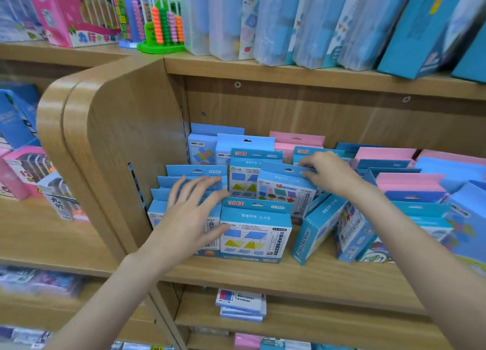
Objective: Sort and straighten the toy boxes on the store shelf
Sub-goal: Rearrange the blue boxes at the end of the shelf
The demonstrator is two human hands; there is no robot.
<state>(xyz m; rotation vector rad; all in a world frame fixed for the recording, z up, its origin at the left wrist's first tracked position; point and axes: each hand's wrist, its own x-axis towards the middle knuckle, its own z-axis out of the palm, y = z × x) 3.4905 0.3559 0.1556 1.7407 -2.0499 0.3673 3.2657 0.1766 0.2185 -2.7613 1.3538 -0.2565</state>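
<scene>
Boxes (pixel 256 234) crowd your wooden shelf (pixel 263 273); your left hand (pixel 194 213) lies open on the left stack, your right hand (pixel 328 173) pinches a shapes box (pixel 286 191), tilted boxes (pixel 318 228) alongside.

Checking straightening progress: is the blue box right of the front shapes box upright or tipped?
Tipped: the blue box leans left on the shelf.

head view looks forward and down, close on the wooden shelf (pixel 263 273).
</scene>
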